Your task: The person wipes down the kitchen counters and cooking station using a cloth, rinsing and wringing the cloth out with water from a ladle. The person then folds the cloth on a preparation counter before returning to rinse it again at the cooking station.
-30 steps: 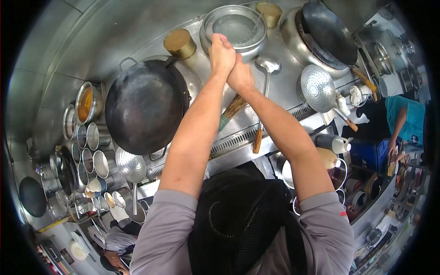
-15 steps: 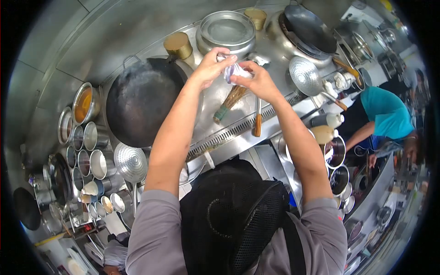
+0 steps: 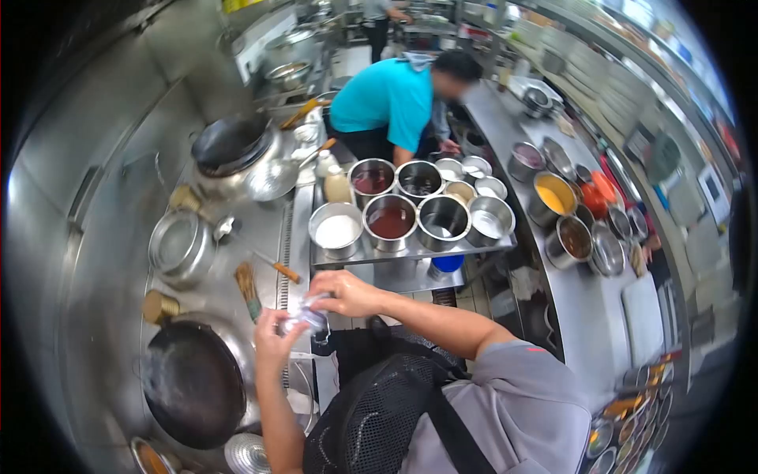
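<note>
Between my two hands is a crumpled, see-through plastic bag (image 3: 309, 317) with white and purplish parts; what is inside it I cannot make out. My left hand (image 3: 275, 336) pinches its lower left side. From the upper right, the fingers of my right hand (image 3: 345, 293) close on the same bag. Both hands are over the front edge of the steel stove. Just left of them lie a bamboo brush (image 3: 246, 286) with a green band and a ladle (image 3: 274, 265) with a wooden handle.
A smoking wok (image 3: 193, 387) sits at lower left, with a water-filled pot (image 3: 175, 241) behind it. Several metal seasoning pots (image 3: 391, 223) crowd a steel stand ahead. Beyond it a person in a turquoise shirt (image 3: 387, 99) bends over. A steel counter (image 3: 588, 316) runs along the right.
My view has swung right, towards the seasoning pots and the other person. My hands have gone from above the stove to its front edge, still holding the plastic bag.
</note>
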Action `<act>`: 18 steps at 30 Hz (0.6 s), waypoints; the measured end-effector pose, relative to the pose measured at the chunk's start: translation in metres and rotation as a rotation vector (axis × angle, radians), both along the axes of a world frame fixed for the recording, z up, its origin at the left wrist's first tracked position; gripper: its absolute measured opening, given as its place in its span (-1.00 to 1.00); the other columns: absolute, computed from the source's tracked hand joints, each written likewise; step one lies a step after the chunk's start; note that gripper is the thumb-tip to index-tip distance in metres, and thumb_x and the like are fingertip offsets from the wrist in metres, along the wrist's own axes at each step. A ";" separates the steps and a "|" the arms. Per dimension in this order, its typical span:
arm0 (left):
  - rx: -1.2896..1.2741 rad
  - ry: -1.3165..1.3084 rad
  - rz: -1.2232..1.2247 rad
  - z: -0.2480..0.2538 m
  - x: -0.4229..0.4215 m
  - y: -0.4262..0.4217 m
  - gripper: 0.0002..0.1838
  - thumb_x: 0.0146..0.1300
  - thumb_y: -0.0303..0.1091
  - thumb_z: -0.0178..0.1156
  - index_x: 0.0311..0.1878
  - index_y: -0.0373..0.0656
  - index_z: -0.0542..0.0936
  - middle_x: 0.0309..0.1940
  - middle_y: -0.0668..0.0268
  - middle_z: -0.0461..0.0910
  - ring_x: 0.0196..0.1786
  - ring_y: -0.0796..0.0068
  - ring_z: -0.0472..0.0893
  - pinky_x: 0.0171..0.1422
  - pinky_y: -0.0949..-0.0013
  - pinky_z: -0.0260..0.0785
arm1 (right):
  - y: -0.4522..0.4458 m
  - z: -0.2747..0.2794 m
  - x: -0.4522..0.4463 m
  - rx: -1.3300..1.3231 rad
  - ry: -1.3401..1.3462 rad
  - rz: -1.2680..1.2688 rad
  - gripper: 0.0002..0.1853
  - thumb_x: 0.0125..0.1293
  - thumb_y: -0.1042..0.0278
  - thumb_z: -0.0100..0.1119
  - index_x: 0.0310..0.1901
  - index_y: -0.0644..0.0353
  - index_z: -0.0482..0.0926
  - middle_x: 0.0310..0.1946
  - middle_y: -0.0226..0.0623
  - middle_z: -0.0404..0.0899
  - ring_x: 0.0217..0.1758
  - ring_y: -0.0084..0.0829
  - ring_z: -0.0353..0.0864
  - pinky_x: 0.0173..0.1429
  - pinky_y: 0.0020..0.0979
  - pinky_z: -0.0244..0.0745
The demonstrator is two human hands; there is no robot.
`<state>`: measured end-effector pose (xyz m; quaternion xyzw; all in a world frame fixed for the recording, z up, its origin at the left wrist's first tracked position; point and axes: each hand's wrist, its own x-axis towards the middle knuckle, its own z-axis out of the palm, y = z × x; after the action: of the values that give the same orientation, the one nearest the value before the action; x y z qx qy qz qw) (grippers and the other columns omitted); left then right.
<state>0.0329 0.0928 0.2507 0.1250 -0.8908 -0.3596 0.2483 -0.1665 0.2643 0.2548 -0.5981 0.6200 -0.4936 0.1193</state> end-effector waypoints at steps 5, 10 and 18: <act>0.001 0.003 -0.297 0.017 -0.032 0.103 -0.72 0.18 -0.36 0.55 -0.17 -0.25 0.65 -0.21 0.18 0.55 -0.14 0.20 0.59 -0.07 0.22 0.47 | 0.137 0.011 -0.003 0.154 -0.100 -0.130 -0.63 0.28 0.13 0.56 -0.09 0.24 0.73 -0.30 -0.22 0.70 -0.20 -0.27 0.71 -0.05 -0.25 0.59; 0.220 0.142 -0.560 0.028 -0.078 0.180 -0.78 0.20 -0.48 0.47 -0.11 -0.20 0.67 0.00 0.13 0.60 0.05 0.19 0.62 0.13 0.22 0.49 | 0.265 0.024 -0.006 0.229 -0.334 -0.300 -0.50 0.24 -0.06 0.61 -0.29 0.24 0.59 -0.45 -0.43 0.56 -0.32 -0.60 0.45 -0.24 -0.36 0.37; 0.235 -0.280 -0.867 -0.003 -0.147 0.293 -0.85 0.40 -0.48 0.34 -0.02 -0.25 0.63 -0.05 0.27 0.56 -0.02 0.44 0.61 0.03 0.37 0.53 | 0.440 -0.010 -0.001 0.076 -0.569 -0.555 -0.65 0.46 0.11 0.43 -0.31 0.18 0.54 -0.41 -0.58 0.48 -0.31 -0.64 0.37 -0.23 -0.43 0.31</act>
<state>-0.1142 0.3859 0.2481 -0.1838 -0.8389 -0.5084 -0.0630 -0.1676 0.7045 0.2447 -0.2422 0.7179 -0.6300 0.1705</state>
